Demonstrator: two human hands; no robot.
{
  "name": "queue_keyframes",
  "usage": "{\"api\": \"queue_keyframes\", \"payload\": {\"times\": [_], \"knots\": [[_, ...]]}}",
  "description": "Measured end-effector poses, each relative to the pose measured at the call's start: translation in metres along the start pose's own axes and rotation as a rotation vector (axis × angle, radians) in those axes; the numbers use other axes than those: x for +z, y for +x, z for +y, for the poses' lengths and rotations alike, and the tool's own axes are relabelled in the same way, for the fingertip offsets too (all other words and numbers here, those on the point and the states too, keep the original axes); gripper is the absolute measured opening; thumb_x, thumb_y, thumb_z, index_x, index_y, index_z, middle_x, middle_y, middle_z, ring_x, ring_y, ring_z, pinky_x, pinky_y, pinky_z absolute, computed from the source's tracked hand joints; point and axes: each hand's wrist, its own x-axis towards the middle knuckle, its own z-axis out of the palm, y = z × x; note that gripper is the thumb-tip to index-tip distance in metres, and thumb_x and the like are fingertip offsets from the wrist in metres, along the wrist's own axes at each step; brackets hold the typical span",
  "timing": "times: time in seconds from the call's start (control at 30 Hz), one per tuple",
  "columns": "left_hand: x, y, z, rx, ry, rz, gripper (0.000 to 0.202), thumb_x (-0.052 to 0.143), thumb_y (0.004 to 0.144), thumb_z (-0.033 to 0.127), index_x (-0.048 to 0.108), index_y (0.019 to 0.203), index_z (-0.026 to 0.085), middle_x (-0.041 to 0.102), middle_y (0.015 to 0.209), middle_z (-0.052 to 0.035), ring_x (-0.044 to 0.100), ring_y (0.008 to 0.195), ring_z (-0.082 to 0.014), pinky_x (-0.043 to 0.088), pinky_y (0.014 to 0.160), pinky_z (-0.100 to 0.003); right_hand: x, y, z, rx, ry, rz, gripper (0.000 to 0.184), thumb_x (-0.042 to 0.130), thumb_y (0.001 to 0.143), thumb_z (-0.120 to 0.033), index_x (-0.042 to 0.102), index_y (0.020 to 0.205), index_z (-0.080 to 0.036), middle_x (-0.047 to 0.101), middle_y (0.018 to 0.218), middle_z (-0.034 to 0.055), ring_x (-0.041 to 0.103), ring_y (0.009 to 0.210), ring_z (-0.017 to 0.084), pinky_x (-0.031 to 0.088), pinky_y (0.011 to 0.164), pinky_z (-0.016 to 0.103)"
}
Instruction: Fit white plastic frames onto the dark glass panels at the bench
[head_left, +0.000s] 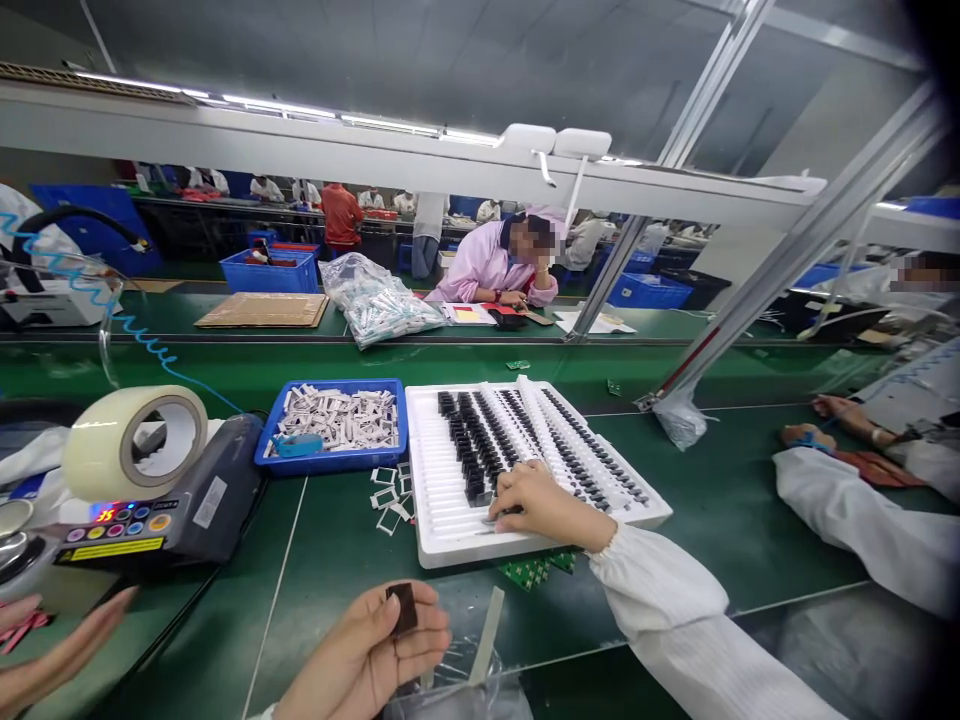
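Left hand (360,650) gripping dark piece (403,608), right hand (544,505) on white tray (442,530)

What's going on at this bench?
A person is working at a green workbench. Their left hand holds a small dark rectangular piece. Their right hand is on a white plastic tray, at rows of black components. Beyond it sits a blue tray of small white pieces.
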Motion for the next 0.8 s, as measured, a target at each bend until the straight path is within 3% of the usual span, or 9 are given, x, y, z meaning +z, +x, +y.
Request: {"api": "queue_keyframes", "payload": {"times": [0.23,0.43,0.5,0.6,0.7,0.8], "knots": [[0.006,0.003,0.008,0.047,0.010,-0.024,0.021,0.056,0.083,0.023,0.069,0.092,0.008,0.073,0.088,-0.0135,0.067,0.086,-0.0215,0.046,0.089,-0.036,0.008,0.004,-0.005,-0.103,-0.179,0.073,0.020,0.050,0.087,-0.020,0.067,0.076,-0.018,0.058,0.078,0.0060,0.046,0.084,0.021,0.027,0.083,0.040],[0.017,0.014,0.019,0.186,0.128,0.085,0.020,0.057,0.083,0.026,0.066,0.091,0.011,0.073,0.093,-0.0137,0.067,0.090,-0.0223,0.045,0.092,-0.039,-0.003,0.001,-0.005,-0.100,-0.213,0.175,0.017,0.050,0.088,-0.020,0.064,0.078,-0.018,0.058,0.079,0.0056,0.046,0.083,0.021,0.025,0.091,0.046],[0.024,0.019,0.023,0.224,0.183,0.106,0.019,0.058,0.082,0.027,0.065,0.089,0.011,0.072,0.094,-0.0143,0.066,0.092,-0.0236,0.043,0.093,-0.040,-0.015,-0.002,-0.009,-0.100,-0.156,0.223,0.017,0.048,0.089,-0.024,0.063,0.082,-0.019,0.057,0.080,0.0045,0.047,0.082,0.019,0.028,0.090,0.043],[0.033,0.029,0.024,0.206,0.198,0.031,0.018,0.058,0.082,0.026,0.064,0.089,0.010,0.072,0.094,-0.0145,0.066,0.095,-0.0253,0.044,0.093,-0.041,-0.033,-0.004,-0.024,-0.182,0.109,0.289,0.019,0.046,0.090,-0.029,0.060,0.084,-0.019,0.056,0.081,0.0035,0.048,0.082,0.017,0.035,0.082,0.034],[0.038,0.036,0.019,0.129,0.128,-0.077,0.020,0.056,0.083,0.026,0.064,0.092,0.010,0.072,0.095,-0.0161,0.067,0.092,-0.0263,0.046,0.089,-0.042,-0.044,0.001,-0.044,-0.293,0.296,0.260,0.018,0.050,0.088,-0.029,0.061,0.079,-0.019,0.055,0.078,0.0025,0.048,0.081,0.016,0.036,0.080,0.032],[0.040,0.040,0.012,0.093,0.058,-0.120,0.020,0.056,0.084,0.026,0.063,0.093,0.009,0.072,0.097,-0.0176,0.067,0.092,-0.0262,0.048,0.087,-0.040,-0.045,0.009,-0.057,-0.312,0.359,0.205,0.020,0.050,0.089,-0.029,0.064,0.080,-0.018,0.055,0.078,0.0028,0.049,0.081,0.015,0.037,0.080,0.031]]}}
